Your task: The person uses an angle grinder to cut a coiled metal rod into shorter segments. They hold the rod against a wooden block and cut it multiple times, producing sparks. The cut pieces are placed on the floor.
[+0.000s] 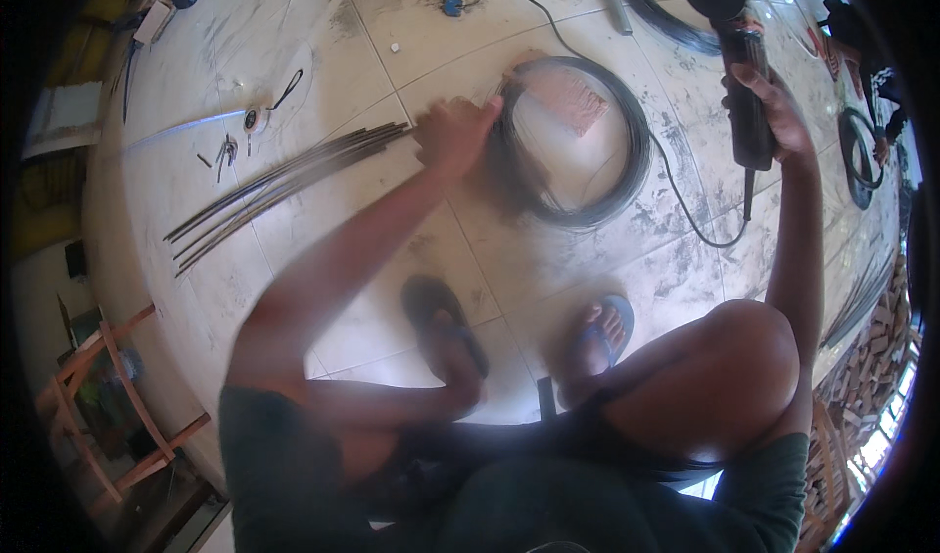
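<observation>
Two bare arms reach out over a scuffed tile floor (294, 24). The left hand (452, 137) stretches forward with fingers closed on the rim of a coil of dark wire (627, 176) lying flat on the tiles — the hand is blurred. The right hand (774, 112), raised beside a bent knee, has its fingers wrapped around an angle grinder (729, 24) — disc pointing away. Cut rods (284, 181) lie just left.

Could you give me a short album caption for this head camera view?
Seated on a tiled floor, a person's left hand grips a wire coil while the right hand holds an angle grinder.
</observation>
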The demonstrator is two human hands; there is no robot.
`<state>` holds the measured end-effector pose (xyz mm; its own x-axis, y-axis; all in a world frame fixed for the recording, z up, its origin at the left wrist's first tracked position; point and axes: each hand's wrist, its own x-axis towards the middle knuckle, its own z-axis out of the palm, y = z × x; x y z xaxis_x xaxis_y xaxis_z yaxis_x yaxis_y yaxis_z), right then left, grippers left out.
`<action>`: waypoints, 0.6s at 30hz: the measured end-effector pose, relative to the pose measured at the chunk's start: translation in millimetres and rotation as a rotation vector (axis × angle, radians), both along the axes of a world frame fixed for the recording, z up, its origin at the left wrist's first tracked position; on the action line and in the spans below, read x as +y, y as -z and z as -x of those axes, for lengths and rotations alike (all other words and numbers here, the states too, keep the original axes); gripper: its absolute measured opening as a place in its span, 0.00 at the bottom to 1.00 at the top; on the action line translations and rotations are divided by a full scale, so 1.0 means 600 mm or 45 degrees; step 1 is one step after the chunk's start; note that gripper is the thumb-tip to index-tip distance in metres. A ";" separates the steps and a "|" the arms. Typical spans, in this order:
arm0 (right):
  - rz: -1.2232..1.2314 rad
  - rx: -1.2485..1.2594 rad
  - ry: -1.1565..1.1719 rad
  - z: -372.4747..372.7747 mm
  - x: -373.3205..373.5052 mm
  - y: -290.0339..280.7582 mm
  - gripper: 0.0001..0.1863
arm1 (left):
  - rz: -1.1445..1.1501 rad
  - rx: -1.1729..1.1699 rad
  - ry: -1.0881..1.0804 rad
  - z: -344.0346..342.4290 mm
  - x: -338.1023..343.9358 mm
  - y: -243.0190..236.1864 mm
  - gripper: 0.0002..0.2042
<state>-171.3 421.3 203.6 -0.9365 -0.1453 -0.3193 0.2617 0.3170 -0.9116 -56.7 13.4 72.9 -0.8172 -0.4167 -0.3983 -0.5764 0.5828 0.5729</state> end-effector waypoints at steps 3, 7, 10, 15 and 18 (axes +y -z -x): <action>0.053 -0.020 -0.150 0.005 -0.051 0.032 0.28 | 0.202 -0.192 -0.083 -0.015 0.043 0.064 0.63; -0.007 -0.054 -0.117 -0.015 -0.061 0.017 0.25 | -0.312 -0.153 -0.234 0.021 0.076 0.120 0.54; 0.070 -0.072 -0.229 -0.019 -0.130 0.030 0.25 | -0.967 0.112 -0.783 -0.022 0.007 0.206 0.49; 0.006 -0.059 -0.252 -0.019 -0.116 0.047 0.26 | -1.162 0.217 -0.926 -0.047 0.069 0.142 0.50; -0.015 -0.105 -0.266 -0.026 -0.131 0.051 0.26 | -0.359 0.128 -0.578 -0.064 0.143 0.137 0.53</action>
